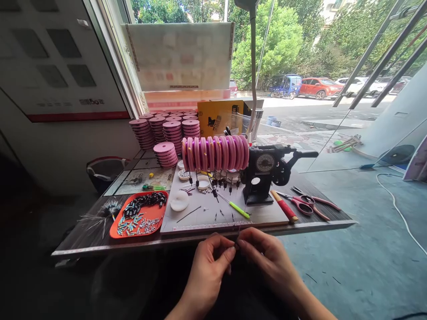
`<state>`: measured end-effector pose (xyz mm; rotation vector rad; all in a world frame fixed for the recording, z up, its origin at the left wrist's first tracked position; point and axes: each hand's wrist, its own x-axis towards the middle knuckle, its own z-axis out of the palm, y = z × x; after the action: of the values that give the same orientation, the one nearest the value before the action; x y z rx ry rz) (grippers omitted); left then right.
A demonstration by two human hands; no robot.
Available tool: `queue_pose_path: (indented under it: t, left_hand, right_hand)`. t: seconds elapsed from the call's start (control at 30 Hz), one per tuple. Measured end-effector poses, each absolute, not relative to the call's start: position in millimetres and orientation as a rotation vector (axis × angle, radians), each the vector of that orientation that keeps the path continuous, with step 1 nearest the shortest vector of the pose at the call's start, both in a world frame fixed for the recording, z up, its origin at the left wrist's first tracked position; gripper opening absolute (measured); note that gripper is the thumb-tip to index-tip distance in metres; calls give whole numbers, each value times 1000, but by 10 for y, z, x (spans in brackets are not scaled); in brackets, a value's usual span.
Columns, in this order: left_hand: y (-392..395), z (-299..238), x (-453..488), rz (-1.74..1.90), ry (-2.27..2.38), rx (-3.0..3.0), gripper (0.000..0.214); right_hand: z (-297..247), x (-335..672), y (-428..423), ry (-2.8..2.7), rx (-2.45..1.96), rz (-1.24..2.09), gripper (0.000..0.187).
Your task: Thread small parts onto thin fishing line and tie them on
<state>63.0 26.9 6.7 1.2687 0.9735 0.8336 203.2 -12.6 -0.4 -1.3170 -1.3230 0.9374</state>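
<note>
My left hand (210, 264) is closed in a pinch just off the table's front edge. Fingertip to fingertip with it, my right hand (267, 253) pinches too. Between them is a tiny dark piece on what looks like thin fishing line (239, 227), which runs up toward the winder; the piece is too small to name. Beyond my hands, a black hand-crank winder (263, 171) carries a row of pink foam line spools (215, 153), with small dark pieces hanging below. A green-handled needle tool (238, 210) lies on the white board (200, 224).
An orange tray (115, 229) of beads and small metal parts stands left, beside a white round dish (179, 201). Scissors (302, 204), pliers (322, 202) and a red-and-yellow rod (283, 206) lie right. Stacked pink spools (166, 153) and a yellow box (216, 116) stand behind.
</note>
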Motion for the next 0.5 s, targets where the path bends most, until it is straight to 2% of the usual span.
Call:
queue_pose_path:
  t: [0.37, 0.5]
  left_hand:
    - [265, 79, 626, 811, 975, 1289, 18]
    - [261, 88, 629, 809, 979, 1289, 18]
  right_hand:
    - [46, 2046, -151, -1369, -1358, 862, 23]
    - [43, 2075, -197, -1418, -1401, 664, 18]
